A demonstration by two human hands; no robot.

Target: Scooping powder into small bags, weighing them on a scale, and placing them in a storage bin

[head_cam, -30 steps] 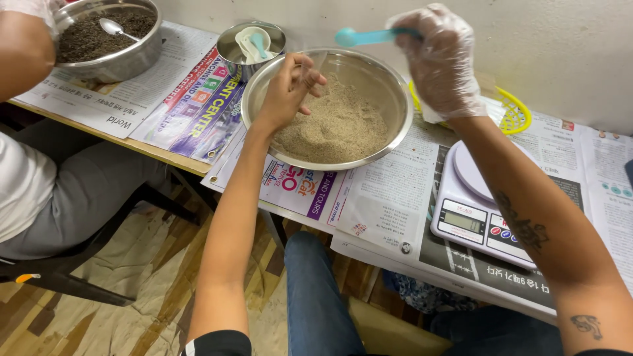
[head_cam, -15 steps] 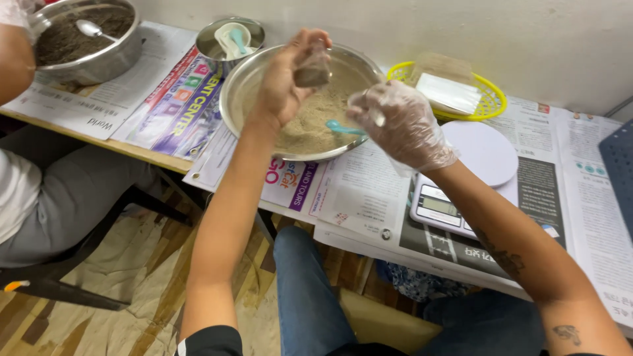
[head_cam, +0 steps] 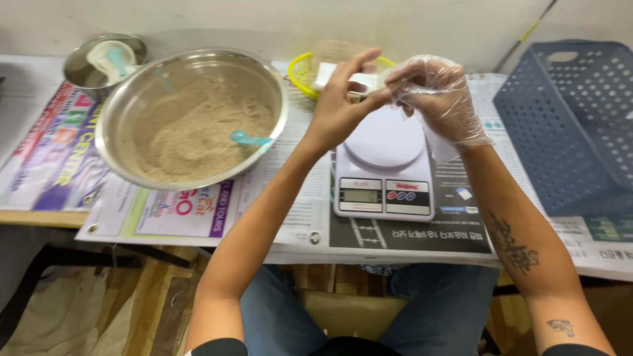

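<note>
My bare left hand (head_cam: 339, 109) and my gloved right hand (head_cam: 435, 99) meet above the white kitchen scale (head_cam: 386, 168). Between their fingertips they pinch a small clear pouch (head_cam: 364, 80); its contents are hard to make out. The scale's round platter is bare beneath them. To the left stands a large steel bowl (head_cam: 125, 105) holding beige powder (head_cam: 191, 132). A teal spoon (head_cam: 250, 138) lies in it near the right rim.
A yellow basket (head_cam: 304, 71) with small packets sits behind my hands. At the right stands a blue perforated basket (head_cam: 567, 125). A small steel bowl (head_cam: 79, 66) with a white scoop sits far left. Newspapers cover the table; its front edge is near my knees.
Both hands moved right, from over the large bowl to above the scale, with the pouch. My right hand let go of the teal spoon, which now lies in the powder.
</note>
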